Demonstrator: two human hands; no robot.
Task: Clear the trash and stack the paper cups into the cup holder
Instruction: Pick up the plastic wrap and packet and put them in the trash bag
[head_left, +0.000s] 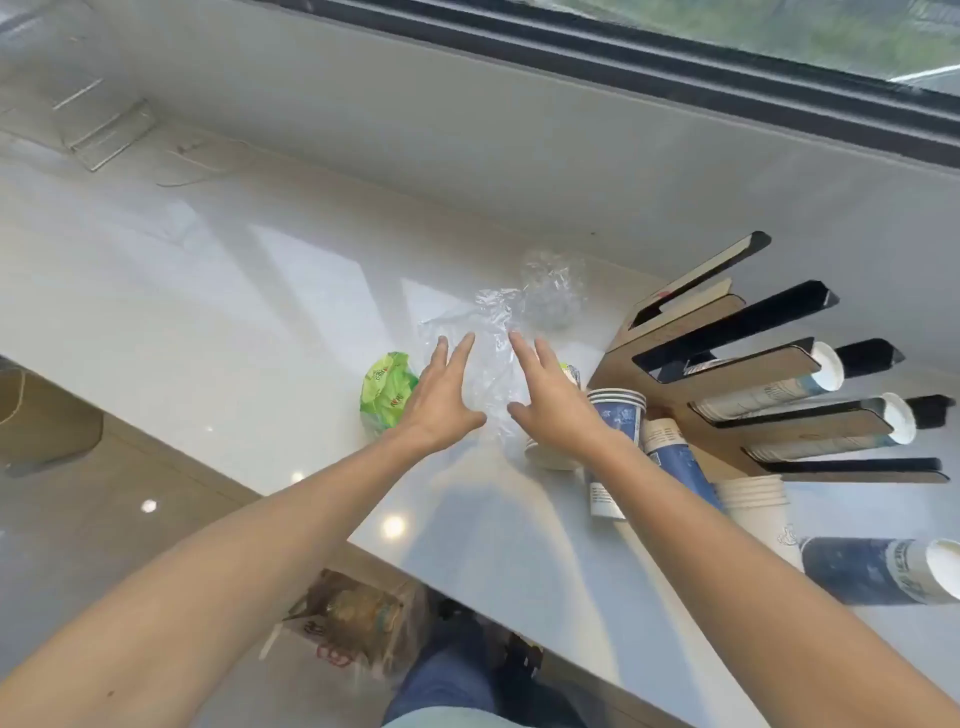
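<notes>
Crumpled clear plastic wrap (493, 332) lies on the white counter (208, 291), and another clear wad (553, 291) sits just behind it. My left hand (441, 397) and my right hand (553, 400) hover over the wrap, fingers spread, holding nothing. A green wrapper (387, 387) lies left of my left hand. Blue-and-white paper cups (618, 415) stand and lie at the right, with a long stack (878, 571) on its side. The wooden cup holder (737, 364) with black slots holds a few cup stacks (826, 366).
A clear acrylic stand (109, 130) and a thin cable (202, 166) sit at the counter's far left. A window sill (571, 119) runs behind. On the floor below the counter edge stands a bag with trash (358, 618). My knees (457, 670) are under the edge.
</notes>
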